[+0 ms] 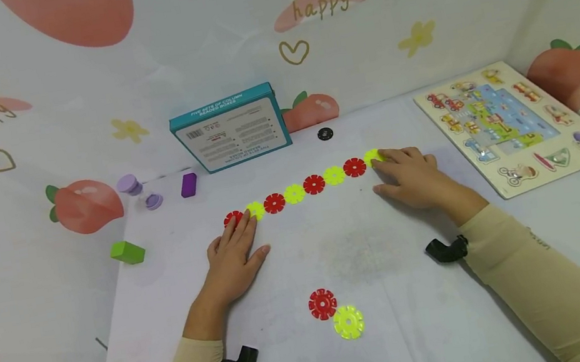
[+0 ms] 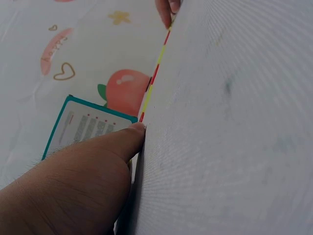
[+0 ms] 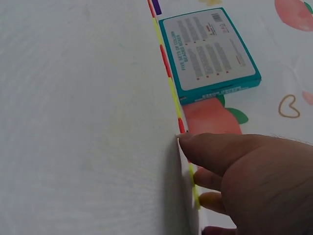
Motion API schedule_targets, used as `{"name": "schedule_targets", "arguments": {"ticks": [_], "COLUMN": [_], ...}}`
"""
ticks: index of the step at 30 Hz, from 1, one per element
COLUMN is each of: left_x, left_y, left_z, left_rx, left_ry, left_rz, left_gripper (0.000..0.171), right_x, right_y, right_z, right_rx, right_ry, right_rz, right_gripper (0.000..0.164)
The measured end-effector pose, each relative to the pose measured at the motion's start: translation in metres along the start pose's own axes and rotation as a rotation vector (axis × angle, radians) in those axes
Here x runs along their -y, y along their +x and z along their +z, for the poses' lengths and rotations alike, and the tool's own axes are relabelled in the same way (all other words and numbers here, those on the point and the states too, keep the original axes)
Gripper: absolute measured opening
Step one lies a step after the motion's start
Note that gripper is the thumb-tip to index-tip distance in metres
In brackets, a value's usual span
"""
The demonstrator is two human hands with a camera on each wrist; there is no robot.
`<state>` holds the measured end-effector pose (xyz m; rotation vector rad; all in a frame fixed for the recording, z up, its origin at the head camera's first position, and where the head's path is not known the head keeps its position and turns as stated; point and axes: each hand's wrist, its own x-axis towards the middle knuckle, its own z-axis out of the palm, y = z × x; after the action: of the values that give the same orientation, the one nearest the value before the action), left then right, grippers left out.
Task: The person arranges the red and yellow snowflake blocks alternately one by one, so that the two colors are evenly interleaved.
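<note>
A row of flat notched snowflake discs, red [image 1: 314,185] and yellow [image 1: 334,175] in turn, runs slantwise across the white table. At its left end, my left hand [image 1: 232,265] rests its extended fingertips on a red disc [image 1: 232,217] and the yellow disc beside it. My right hand [image 1: 411,179] touches the yellow disc [image 1: 373,157] at the right end with its fingertips, thumb apart. Nearer the front lie another red disc [image 1: 322,304] and a yellow disc [image 1: 349,322], their edges meeting. Both wrist views show the row edge-on, partly hidden behind each hand.
A teal-edged box [image 1: 231,130] stands behind the row, with a black disc [image 1: 325,133] to its right. A purple block [image 1: 189,185], a sand timer [image 1: 140,192] and a green block [image 1: 128,252] sit at the left. A picture puzzle board [image 1: 499,173] lies at the right.
</note>
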<state>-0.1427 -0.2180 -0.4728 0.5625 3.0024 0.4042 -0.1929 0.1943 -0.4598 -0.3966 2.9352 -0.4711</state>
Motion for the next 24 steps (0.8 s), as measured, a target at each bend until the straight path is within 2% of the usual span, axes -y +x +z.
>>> {"name": "schedule_targets", "arguments": {"ticks": [9, 11, 13, 16, 18, 21, 23, 24], "left_x": [0.003, 0.003, 0.002, 0.003, 0.003, 0.004, 0.003, 0.004], "left_y": [0.000, 0.000, -0.001, 0.000, 0.000, 0.000, 0.000, 0.000], "left_z": [0.003, 0.002, 0.002, 0.002, 0.002, 0.003, 0.002, 0.003], "left_rx": [-0.007, -0.008, -0.008, -0.006, -0.007, -0.008, -0.007, -0.006], "left_ry": [-0.003, -0.007, -0.009, -0.009, -0.007, -0.003, 0.000, 0.000], "left_rz": [0.004, 0.008, 0.011, 0.013, 0.011, 0.006, 0.004, 0.003], "left_gripper": [0.075, 0.075, 0.075, 0.075, 0.075, 0.076, 0.076, 0.077], "right_x": [0.001, 0.002, 0.003, 0.009, 0.017, 0.033, 0.048, 0.056], "right_y": [0.000, 0.000, 0.001, 0.000, -0.002, -0.009, -0.013, -0.015], "right_z": [0.001, 0.001, 0.000, -0.004, -0.008, -0.012, -0.011, -0.009], "right_rx": [-0.013, -0.046, -0.118, -0.230, -0.237, -0.129, -0.029, 0.011], "right_ry": [0.018, 0.037, 0.098, 0.342, 0.603, 0.989, 1.139, 1.170], "right_rz": [-0.007, -0.012, -0.031, -0.073, -0.123, -0.179, -0.214, -0.230], "right_gripper": [0.068, 0.067, 0.064, 0.057, 0.050, 0.042, 0.040, 0.041]}}
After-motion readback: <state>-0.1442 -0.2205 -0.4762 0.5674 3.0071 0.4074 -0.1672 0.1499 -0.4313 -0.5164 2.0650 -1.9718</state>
